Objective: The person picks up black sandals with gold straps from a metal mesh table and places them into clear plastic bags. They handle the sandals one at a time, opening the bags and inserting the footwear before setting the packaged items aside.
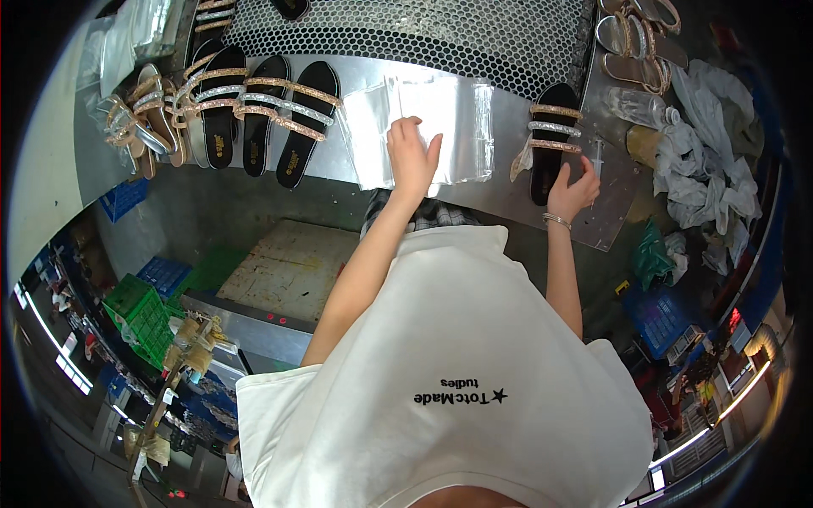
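My left hand (411, 158) rests on a stack of clear plastic bags (464, 127), its thumb held apart from the fingers. To the right, my right hand (573, 190) is beside a black sandal (546, 178) with copper and silver glittery straps. Its thumb and fingers are spread near the lowest strap, with nothing visible gripped; whether they touch the sandal I cannot tell. A scrap of pale wrapping (521, 162) shows at the sandal's left side. Close to my right fingers lies a thin, clear, syringe-like thing (598, 154).
Several matching sandals (306, 123) line the metal table (500, 190) at left, with tan sandals (151, 106) beyond. Behind the bags runs a perforated surface (406, 38). A clear bottle (637, 106), crumpled plastic (699, 173) and more sandals (639, 42) are at right.
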`<action>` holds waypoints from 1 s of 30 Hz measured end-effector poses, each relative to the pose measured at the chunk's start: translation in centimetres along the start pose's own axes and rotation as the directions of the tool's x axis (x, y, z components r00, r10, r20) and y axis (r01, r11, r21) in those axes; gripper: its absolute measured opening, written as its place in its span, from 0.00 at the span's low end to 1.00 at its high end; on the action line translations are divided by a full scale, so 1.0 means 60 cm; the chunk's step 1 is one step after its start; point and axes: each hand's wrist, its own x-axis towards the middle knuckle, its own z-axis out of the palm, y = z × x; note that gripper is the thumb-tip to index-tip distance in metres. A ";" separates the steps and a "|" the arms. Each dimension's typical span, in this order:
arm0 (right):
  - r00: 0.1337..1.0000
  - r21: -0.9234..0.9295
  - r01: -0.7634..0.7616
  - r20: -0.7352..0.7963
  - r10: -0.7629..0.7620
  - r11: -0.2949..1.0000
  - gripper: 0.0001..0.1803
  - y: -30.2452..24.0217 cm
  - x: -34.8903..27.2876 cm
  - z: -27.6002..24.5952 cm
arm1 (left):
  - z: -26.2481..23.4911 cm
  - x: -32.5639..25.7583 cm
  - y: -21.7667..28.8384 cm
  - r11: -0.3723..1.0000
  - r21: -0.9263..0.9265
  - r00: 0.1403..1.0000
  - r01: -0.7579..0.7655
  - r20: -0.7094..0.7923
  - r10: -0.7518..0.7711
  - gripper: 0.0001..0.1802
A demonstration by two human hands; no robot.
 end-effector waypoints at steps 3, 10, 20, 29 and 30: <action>0.989 0.252 0.078 0.099 -0.106 0.965 0.14 -0.077 -0.007 0.005 | 0.001 0.000 -0.023 0.998 -0.061 1.000 0.008 0.013 -0.007 0.13; 0.824 0.516 0.091 0.441 -0.355 0.852 0.16 -0.203 -0.079 0.088 | -0.025 -0.003 -0.034 0.930 -0.354 0.995 0.103 0.048 -0.092 0.04; 0.692 0.660 -0.270 0.639 -0.335 0.701 0.16 -0.272 -0.101 0.131 | -0.086 -0.005 -0.045 0.450 -0.748 0.829 0.489 0.236 -0.508 0.15; 0.798 0.578 -0.233 0.574 -0.186 0.782 0.07 -0.248 -0.093 0.144 | -0.140 0.005 -0.068 0.395 -0.778 0.827 0.488 0.266 -0.496 0.07; 0.844 0.522 -0.204 0.523 -0.121 0.828 0.07 -0.243 -0.090 0.141 | -0.152 0.001 -0.068 0.469 -0.719 0.826 0.513 0.264 -0.498 0.09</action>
